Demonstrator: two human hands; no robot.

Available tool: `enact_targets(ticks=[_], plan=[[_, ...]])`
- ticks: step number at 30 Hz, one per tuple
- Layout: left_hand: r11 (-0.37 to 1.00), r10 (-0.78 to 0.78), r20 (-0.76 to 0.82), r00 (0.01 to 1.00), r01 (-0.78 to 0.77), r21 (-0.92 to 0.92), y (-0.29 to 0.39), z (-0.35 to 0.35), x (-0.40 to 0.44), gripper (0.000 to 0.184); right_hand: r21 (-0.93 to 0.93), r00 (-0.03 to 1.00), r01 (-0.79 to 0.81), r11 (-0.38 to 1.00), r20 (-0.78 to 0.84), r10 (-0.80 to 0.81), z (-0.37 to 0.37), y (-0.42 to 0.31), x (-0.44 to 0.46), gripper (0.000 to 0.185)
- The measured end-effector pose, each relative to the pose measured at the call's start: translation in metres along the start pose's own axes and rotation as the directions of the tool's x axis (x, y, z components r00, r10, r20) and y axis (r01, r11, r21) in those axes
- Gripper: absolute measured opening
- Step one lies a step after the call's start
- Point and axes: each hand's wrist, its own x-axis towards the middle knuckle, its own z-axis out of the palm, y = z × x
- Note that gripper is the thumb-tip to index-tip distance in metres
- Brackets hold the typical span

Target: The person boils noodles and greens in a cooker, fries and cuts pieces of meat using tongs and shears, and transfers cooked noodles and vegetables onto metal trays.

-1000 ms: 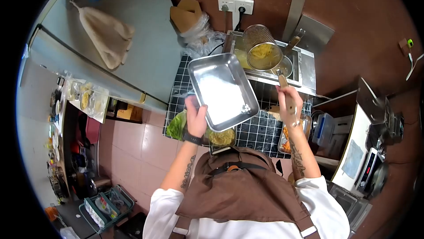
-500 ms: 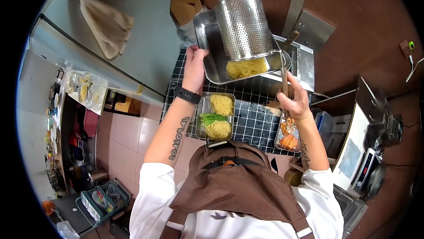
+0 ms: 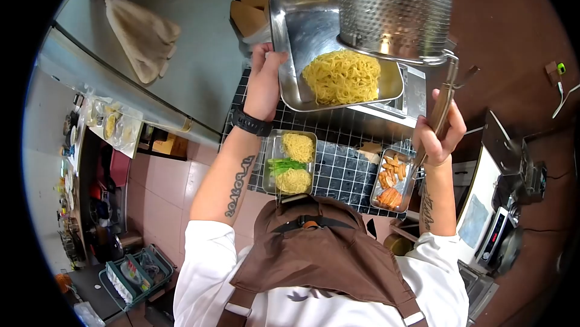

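My left hand is closed on the left edge of a shallow metal tray, which is held above the counter. A clump of cooked yellow noodles lies in the tray. My right hand grips the long handle of a perforated metal noodle strainer. The strainer is tipped over with its rim toward me, above the tray's right side; its inside is hidden. Below my left hand, a smaller metal tray holds two noodle bundles with green vegetables between them.
A tray of orange-brown food pieces stands on the black tiled counter at right. Behind the tray is a metal appliance. A cloth hangs on the pale panel at left. A green basket sits at lower left.
The strainer has moved up and to the right, off the middle of the tray, with my right hand following. The noodles in the tray now show much more fully.
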Motion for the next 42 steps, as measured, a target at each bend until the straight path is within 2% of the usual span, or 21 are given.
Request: enact_targets(ticks=[4, 8, 12, 14, 15, 18, 20, 22, 26, 28, 30, 32, 34, 35, 36, 37, 38, 39, 40, 41, 42], plan=[[0.999, 0.01, 0.006, 1.0, -0.01, -0.042, -0.01, 0.003, 0.001, 0.028, 0.078, 0.997, 0.009, 0.997, 0.074, -0.015, 0.0, 0.001, 0.005, 0.038], [1.0, -0.01, -0.011, 1.0, 0.01, -0.007, -0.014, 0.005, -0.004, 0.03, 0.058, 0.998, -0.039, 0.998, 0.043, 0.037, 0.005, 0.003, 0.011, 0.04], [0.984, 0.027, -0.01, 1.0, -0.025, 0.174, -0.036, -0.009, -0.022, 0.039, 0.178, 0.96, -0.28, 0.943, 0.082, 0.269, 0.002, 0.019, 0.055, 0.025], [0.976, -0.028, -0.006, 1.0, 0.028, 0.215, -0.047, -0.016, -0.047, 0.041, 0.213, 0.828, -0.554, 0.805, 0.237, 0.508, 0.004, 0.041, 0.07, 0.022], [0.973, -0.038, -0.009, 0.999, 0.039, 0.227, -0.057, -0.02, -0.061, 0.041, 0.191, 0.772, -0.623, 0.759, 0.309, 0.556, 0.014, 0.053, 0.076, 0.02], [0.972, -0.05, 0.034, 0.998, 0.041, 0.231, -0.11, -0.046, -0.101, 0.041, 0.018, 0.576, -0.738, 0.675, 0.538, 0.615, 0.061, 0.091, 0.077, 0.018], [0.962, -0.096, 0.018, 0.995, 0.088, 0.26, -0.138, -0.054, -0.134, 0.042, -0.142, 0.338, -0.793, 0.592, 0.706, 0.622, 0.097, 0.105, 0.072, 0.021], [0.956, -0.153, -0.007, 0.988, 0.15, 0.253, -0.165, -0.062, -0.166, 0.044, -0.097, 0.363, -0.684, 0.723, 0.814, 0.453, 0.143, 0.132, 0.036, 0.024], [0.948, -0.227, -0.008, 0.974, 0.222, 0.228, -0.211, -0.064, -0.205, 0.046, -0.089, 0.18, -0.695, 0.714, 0.94, 0.291, 0.215, 0.152, 0.008, 0.021], [0.938, -0.278, -0.034, 0.96, 0.279, 0.206, -0.232, -0.061, -0.216, 0.046, -0.103, 0.119, -0.749, 0.654, 0.951, 0.286, 0.253, 0.169, -0.01, 0.022], [0.918, -0.326, -0.036, 0.945, 0.325, 0.225, -0.252, -0.058, -0.225, 0.047, -0.06, 0.086, -0.896, 0.441, 0.948, 0.305, 0.29, 0.191, -0.039, 0.025], [0.904, -0.314, -0.034, 0.949, 0.31, 0.294, -0.282, -0.058, -0.233, 0.049, 0.052, 0.183, -0.941, 0.334, 0.909, 0.374, 0.312, 0.203, -0.065, 0.034], [0.903, -0.296, -0.023, 0.955, 0.288, 0.318, -0.31, -0.057, -0.24, 0.05, -0.153, 0.189, -0.751, 0.642, 0.882, 0.432, 0.3, 0.191, -0.054, 0.043], [0.887, -0.35, -0.019, 0.937, 0.338, 0.316, -0.311, -0.054, -0.241, 0.05, -0.264, 0.198, -0.605, 0.751, 0.864, 0.463, 0.284, 0.182, -0.04, 0.049], [0.87, -0.398, -0.013, 0.917, 0.382, 0.312, -0.312, -0.048, -0.239, 0.051, -0.229, 0.406, -0.645, 0.729, 0.706, 0.58, 0.247, 0.156, -0.025, 0.059], [0.852, -0.444, -0.009, 0.896, 0.425, 0.305, -0.313, -0.043, -0.236, 0.051, -0.152, 0.616, -0.621, 0.769, 0.512, 0.599, 0.207, 0.138, -0.012, 0.051], [0.819, -0.476, -0.002, 0.879, 0.444, 0.363, -0.316, -0.039, -0.231, 0.051, -0.122, 0.627, -0.711, 0.693, 0.336, 0.703, 0.166, 0.114, 0.005, 0.051], [0.782, -0.507, -0.002, 0.862, 0.461, 0.42, -0.319, -0.036, -0.227, 0.052, -0.186, 0.748, -0.641, 0.745, 0.064, 0.66, 0.146, 0.133, -0.026, 0.049], [0.734, -0.545, -0.008, 0.838, 0.482, 0.479, -0.319, -0.034, -0.228, 0.052, -0.147, 0.59, -0.795, 0.588, 0.039, 0.807, 0.122, 0.146, -0.051, 0.05], [0.708, -0.541, -0.006, 0.841, 0.459, 0.536, -0.323, -0.034, -0.228, 0.052, -0.263, 0.632, -0.741, 0.618, 0.039, 0.774, 0.111, 0.157, -0.068, 0.052], [0.682, -0.532, -0.001, 0.847, 0.429, 0.593, -0.331, -0.034, -0.225, 0.052, -0.236, 0.513, -0.809, 0.539, 0.167, 0.842, 0.11, 0.165, -0.075, 0.05]])
